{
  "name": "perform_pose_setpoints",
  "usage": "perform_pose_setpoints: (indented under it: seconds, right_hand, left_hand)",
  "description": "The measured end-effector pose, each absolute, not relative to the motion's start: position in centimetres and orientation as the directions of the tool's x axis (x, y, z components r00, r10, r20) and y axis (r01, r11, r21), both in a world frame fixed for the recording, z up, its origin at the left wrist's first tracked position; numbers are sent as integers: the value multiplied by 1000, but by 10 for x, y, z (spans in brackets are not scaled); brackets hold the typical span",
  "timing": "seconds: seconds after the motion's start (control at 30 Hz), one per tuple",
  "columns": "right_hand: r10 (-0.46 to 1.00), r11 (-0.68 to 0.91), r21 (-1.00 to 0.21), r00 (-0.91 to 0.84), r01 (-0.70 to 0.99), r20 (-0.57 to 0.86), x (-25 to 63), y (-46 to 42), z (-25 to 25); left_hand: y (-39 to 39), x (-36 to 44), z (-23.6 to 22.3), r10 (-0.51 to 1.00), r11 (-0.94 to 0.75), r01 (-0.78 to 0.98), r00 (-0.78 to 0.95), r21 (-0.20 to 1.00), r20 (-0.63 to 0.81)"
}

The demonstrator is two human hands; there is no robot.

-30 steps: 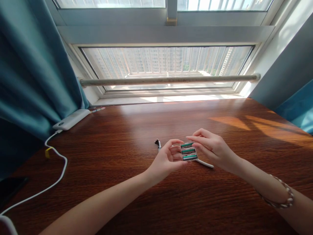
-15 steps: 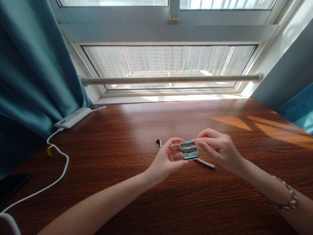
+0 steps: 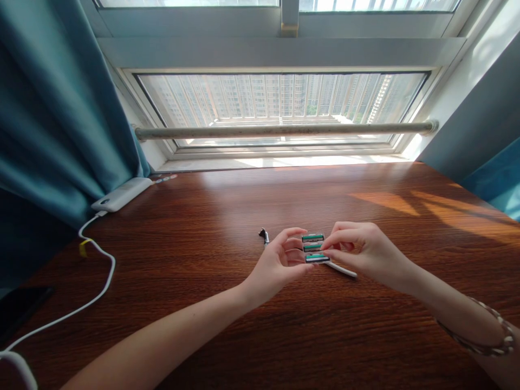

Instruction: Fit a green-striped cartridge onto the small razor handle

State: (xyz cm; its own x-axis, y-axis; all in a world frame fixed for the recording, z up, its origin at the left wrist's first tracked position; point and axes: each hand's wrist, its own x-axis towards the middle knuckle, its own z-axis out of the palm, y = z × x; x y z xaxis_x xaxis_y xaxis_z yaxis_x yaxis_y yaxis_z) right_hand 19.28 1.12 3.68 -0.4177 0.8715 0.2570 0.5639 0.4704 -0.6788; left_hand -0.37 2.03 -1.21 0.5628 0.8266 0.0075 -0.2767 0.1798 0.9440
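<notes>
Cartridge tray (image 3: 312, 247) edge-held, lower center, by half-curled left hand (image 3: 277, 261); right hand (image 3: 363, 248) pinched at right edge, hold unclear; tabletop (image 3: 227, 211) stretched to mid-frame edge.

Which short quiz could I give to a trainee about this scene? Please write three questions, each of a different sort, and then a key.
1. Count: how many green-striped cartridges can be seen in the left hand?

2. True or false: the braided bracelet is on the right arm.

3. Choose one: the far end of the white cable meets
A) the window bar
B) the flat white device beside the blue curtain
C) the bracelet

Key: 1. Three, one above another in the picture. 2. True. 3. B.
</notes>
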Motion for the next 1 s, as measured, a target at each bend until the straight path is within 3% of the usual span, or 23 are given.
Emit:
perform_pose_setpoints:
  seconds: [0.43, 1.0]
  right_hand:
    - [873, 482, -627, -400, 613, 280, 190, 10, 33]
    - [918, 358, -635, -382, 685, 105, 187, 12, 29]
  left_hand:
    - [12, -3, -7, 798, 113, -167, 603, 979, 11]
    - [13, -1, -14, 773, 104, -141, 634, 985, 9]
